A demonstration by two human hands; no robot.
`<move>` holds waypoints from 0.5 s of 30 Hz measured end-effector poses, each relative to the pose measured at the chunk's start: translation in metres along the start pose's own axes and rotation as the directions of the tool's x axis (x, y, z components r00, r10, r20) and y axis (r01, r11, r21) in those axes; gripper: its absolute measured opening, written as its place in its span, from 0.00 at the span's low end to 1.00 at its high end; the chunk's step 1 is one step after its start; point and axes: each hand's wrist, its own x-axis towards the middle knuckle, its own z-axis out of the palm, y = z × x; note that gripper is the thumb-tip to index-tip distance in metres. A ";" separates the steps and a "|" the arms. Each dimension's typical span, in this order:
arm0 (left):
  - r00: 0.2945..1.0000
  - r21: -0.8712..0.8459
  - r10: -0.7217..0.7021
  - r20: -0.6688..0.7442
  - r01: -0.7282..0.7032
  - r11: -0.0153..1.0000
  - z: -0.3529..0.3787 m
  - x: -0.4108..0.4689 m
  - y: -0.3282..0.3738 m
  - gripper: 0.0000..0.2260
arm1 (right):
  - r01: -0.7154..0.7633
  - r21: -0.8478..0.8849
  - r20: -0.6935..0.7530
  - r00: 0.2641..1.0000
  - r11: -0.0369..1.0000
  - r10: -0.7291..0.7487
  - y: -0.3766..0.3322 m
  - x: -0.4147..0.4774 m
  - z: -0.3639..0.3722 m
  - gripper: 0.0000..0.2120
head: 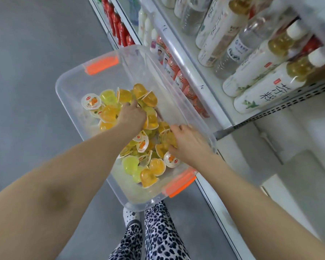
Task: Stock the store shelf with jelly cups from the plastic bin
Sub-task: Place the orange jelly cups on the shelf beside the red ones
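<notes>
Grey floor (36, 62) under me, shelf (195, 72) of bottles (251, 79) running up my right side, and the clear bin (105, 79) sits between, its long wall just beside the shelf edge; what carries it I cannot tell. Cups (150, 166), yellow and orange, are heaped loose in the bin, some lid-up, some on their sides, and none on the shelf that I can see. Both hands are down in the pile. Left hand (132, 115) is palm-down toward the far end, fingers buried among the cups, so whether it has closed on any I cannot tell. Right hand (189, 145) is nearer me, by the bin's shelf-side wall, fingers curled round an orange cup. I judge this to be the gathering step, with the stocking itself barely begun. To do it well: scoop, don't pinch. These cups look smooth and rounded with thin film lids, so I'd expect them to squirt out of a tight squeeze; better to cradle a few from below with the fingers spread under them. Take a modest handful on each side, since an overfull hand will likely shed cups on the lift over the rim. Fingernails off the lids. Then clear the bin wall cleanly and carry right toward a free spot on the shelf, which I cannot pick out from here; bottles fill what I see.
</notes>
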 end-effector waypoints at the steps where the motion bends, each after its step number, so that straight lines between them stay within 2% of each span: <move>1: 1.000 -0.007 -0.004 -0.002 0.004 1.000 0.000 0.000 0.000 0.14 | 0.003 -0.001 -0.011 1.000 1.000 -0.003 0.000 0.000 -0.001 0.21; 4: 0.999 -0.119 -0.045 -0.011 0.043 0.992 -0.006 -0.007 -0.005 0.17 | 0.008 0.014 -0.035 0.999 1.000 -0.007 -0.001 -0.002 -0.004 0.23; 8: 0.990 -0.429 -0.129 -0.060 0.091 0.899 -0.020 -0.035 -0.019 0.22 | -0.033 0.073 -0.059 0.998 0.997 0.037 -0.008 -0.007 -0.015 0.21; 12: 0.974 -0.641 -0.155 -0.166 0.013 0.767 -0.030 -0.072 -0.024 0.24 | -0.067 0.056 -0.099 0.992 0.996 0.072 -0.020 -0.026 -0.024 0.22; 15: 0.965 -0.699 -0.157 -0.210 -0.036 0.714 -0.039 -0.101 -0.021 0.26 | -0.072 0.113 -0.145 0.986 0.991 0.088 -0.026 -0.048 -0.031 0.19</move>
